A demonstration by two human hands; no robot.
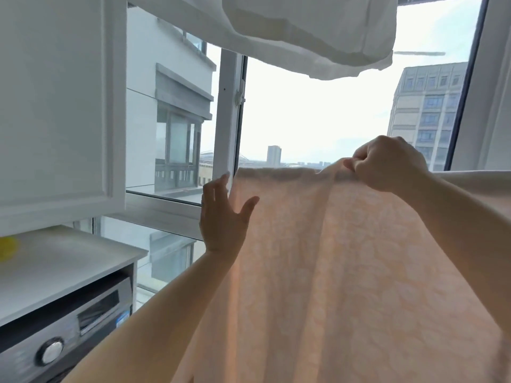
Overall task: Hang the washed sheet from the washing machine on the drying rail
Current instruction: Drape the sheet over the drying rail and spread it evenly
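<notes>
Hanging in front of the window, the peach sheet (345, 258) is held up by its top edge, which runs level from the right hand (392, 167) across toward the left hand (224, 217) and falls away below both in long soft folds. The top hem is pinched in the right hand, thumb and curled fingers bunched on the cloth. The left hand is spread with straight fingers at the sheet's left border; whether it touches the fabric or only stands just beside it cannot be told. The two hands are well apart. No rail is plainly shown under the hem, so it cannot be said whether the sheet is already draped over one or only held aloft.

The cloth is judged thin and limp, since daylight passes through it and its faint pattern shows; being washed, it is probably damp, somewhat heavier than it looks and inclined to cling. A hold is best taken along the top hem, at or near the corners, so the width can be drawn taut.

Above the hands a white cloth (318, 31) is hung. Below and outside the left hand a washing machine (63, 335) sits under a white desk (69, 261).
</notes>
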